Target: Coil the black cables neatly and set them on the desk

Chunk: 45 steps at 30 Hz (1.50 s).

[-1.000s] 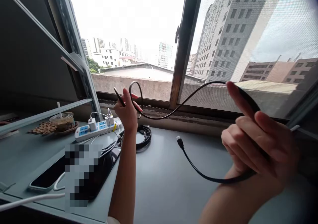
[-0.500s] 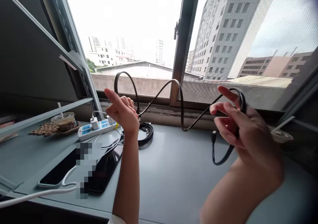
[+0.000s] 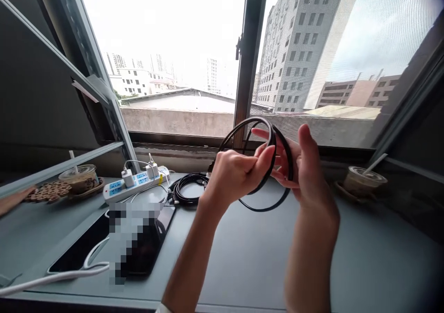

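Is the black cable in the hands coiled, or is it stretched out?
Coiled: the black cable forms round, overlapping loops at the left hand and the right hand.

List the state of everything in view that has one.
Held black cable: looped, raised above the table
Left hand: closed on that cable
Right hand: fingers parted among its loops, thumb up
Coiled black cable: lying on the table
Power strip: two white chargers plugged in
Left cup: lidded, straw in
Right cup: lidded, straw in
Flat devices: screens dark, partly pixelated
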Available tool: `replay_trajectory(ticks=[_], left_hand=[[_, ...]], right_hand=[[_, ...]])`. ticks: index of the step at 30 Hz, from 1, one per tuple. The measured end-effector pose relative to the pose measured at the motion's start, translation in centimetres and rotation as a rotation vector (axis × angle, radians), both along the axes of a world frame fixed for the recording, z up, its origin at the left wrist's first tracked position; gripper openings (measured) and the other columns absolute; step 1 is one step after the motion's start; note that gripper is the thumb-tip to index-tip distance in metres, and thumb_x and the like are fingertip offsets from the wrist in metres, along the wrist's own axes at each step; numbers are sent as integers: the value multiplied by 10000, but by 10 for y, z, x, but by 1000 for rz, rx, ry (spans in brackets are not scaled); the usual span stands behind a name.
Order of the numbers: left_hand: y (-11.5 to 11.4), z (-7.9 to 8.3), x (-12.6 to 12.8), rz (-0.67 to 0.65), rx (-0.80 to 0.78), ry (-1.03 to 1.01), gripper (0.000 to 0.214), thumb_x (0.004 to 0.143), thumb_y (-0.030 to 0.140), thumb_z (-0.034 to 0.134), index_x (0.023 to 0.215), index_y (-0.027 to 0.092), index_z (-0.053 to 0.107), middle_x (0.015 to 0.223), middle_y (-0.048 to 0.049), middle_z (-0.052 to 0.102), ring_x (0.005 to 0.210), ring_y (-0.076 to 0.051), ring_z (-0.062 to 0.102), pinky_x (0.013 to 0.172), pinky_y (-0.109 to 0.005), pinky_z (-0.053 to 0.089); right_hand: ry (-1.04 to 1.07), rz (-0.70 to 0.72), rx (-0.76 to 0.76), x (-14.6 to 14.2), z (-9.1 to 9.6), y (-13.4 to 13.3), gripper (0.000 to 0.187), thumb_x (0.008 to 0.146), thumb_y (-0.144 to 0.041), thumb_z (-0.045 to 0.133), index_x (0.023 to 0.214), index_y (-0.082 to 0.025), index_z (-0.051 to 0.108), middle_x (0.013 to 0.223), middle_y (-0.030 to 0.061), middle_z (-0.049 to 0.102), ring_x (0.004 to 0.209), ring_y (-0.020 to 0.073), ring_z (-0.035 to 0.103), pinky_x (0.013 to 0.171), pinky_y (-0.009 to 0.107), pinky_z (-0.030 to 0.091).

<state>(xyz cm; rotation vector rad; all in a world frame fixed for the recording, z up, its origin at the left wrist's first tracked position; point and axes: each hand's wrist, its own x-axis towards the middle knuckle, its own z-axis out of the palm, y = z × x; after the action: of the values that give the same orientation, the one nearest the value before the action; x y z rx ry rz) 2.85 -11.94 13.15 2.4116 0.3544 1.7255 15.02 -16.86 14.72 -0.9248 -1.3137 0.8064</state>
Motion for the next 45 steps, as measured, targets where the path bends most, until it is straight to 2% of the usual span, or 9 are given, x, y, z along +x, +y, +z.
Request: replay_trajectory(ticks=[7,12,17,22,25,30,34,37,45], left_hand=[[-19,10,-1,136,-65,275,460,860,327,369,461,158,520,389,33,337,374,-56,299,430,-231,214],[-21,16,-27,188,-192,91,245,793,374,505,938,196,590,558,28,527,507,-95,481,540,-230,375],[8,4,-28,129,-96,110,544,703,245,619,1216,265,440,1065,-54,561,916,-202,542,820,-342,406],[46,-10,-5,130,-148,51,356,754,214,573,1107,241,537,973,-59,578,901,-210,546,809,-367,405],[55,-8,-2,161,-171,-63,86,759,237,580,808,185,628,884,-51,590,756,-147,554,675,-288,425],[42,4,-10,-59,-505,-359,391,793,285,543,428,170,463,381,49,397,339,-41,360,369,-197,272],[23,12,-12,-358,-756,-548,542,777,286,577,354,183,253,282,79,212,240,-19,171,277,-220,91],[18,12,-9,-388,-742,-630,565,784,277,571,348,177,225,277,75,199,231,-10,161,270,-216,67],[49,-6,6,-510,-971,-178,457,786,366,525,397,178,374,282,44,343,363,-107,510,437,-203,423]], right_hand=[[-47,-189,45,0,-2,10,342,739,-403,572,1015,-208,628,607,-17,485,377,36,295,275,161,114],[-262,-379,174,10,-10,18,151,739,-248,552,802,-177,669,474,-50,359,420,57,323,356,174,245],[-514,-676,303,10,-12,13,100,690,-196,605,734,-170,692,474,-42,423,434,66,364,406,208,272],[-428,-818,493,4,-9,6,153,686,-124,590,768,-177,708,469,-24,484,424,79,434,402,221,314],[-276,-762,577,4,-7,6,147,649,-96,613,724,-188,700,427,-45,455,369,68,411,353,209,286],[-268,-604,476,7,-10,24,88,693,-187,631,767,-199,677,421,-57,484,337,67,421,328,193,318],[-194,-502,317,9,-17,49,153,729,-315,617,690,-171,652,386,-51,478,314,74,433,336,200,369],[49,-330,244,11,-17,54,373,740,-358,599,436,-183,473,320,-59,378,292,69,397,326,198,355],[444,-22,62,20,7,4,438,664,-227,605,409,-179,252,268,-99,204,236,14,98,221,143,67]])
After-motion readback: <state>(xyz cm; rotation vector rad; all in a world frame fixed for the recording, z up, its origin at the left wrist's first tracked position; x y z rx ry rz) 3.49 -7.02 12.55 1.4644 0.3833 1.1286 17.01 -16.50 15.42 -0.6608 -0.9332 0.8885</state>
